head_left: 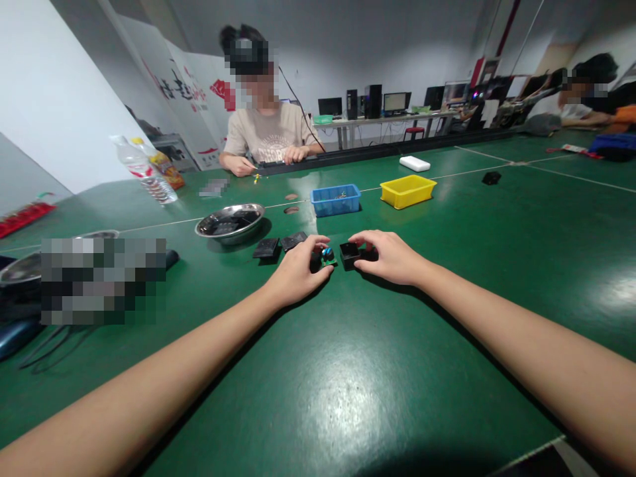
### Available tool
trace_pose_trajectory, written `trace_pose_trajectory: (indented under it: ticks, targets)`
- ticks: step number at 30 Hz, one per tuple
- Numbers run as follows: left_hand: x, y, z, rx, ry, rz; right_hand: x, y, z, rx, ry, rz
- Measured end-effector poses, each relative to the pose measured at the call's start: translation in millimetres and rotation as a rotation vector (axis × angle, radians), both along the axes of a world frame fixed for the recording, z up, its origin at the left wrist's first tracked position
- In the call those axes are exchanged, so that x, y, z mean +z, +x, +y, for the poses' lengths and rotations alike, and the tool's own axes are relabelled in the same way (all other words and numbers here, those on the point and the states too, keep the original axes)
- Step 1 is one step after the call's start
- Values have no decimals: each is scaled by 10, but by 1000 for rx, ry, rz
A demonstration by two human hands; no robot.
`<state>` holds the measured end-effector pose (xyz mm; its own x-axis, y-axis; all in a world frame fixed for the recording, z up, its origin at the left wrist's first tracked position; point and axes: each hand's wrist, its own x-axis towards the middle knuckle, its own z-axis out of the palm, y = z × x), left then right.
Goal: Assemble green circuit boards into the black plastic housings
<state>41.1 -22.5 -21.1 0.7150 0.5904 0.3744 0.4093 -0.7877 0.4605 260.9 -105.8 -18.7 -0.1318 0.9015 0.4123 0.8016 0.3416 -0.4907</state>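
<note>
Between the thumb and fingers of my left hand is a small green circuit board with a blue round part on it. My right hand grips a small black open-topped box by its right side, just right of the board. The two pieces are close together but apart, low over the green table. Behind my left hand lie flat black plastic pieces, one of them a dark square cover. My left fingers partly hide another black piece.
A metal bowl of black parts stands left of a blue tray with small parts and a yellow tray. A white box and black block lie farther right. Across the table sits a person.
</note>
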Motion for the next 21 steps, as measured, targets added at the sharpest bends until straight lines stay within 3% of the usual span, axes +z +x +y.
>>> trace_pose_trajectory:
  ticks: [7, 21]
  targets:
    - [-21, -4, 11, 57, -9, 40, -20, 3, 27, -9, 6, 0]
    - [-18, -1, 6, 52, -8, 52, 37, -27, -6, 57, 1, 5]
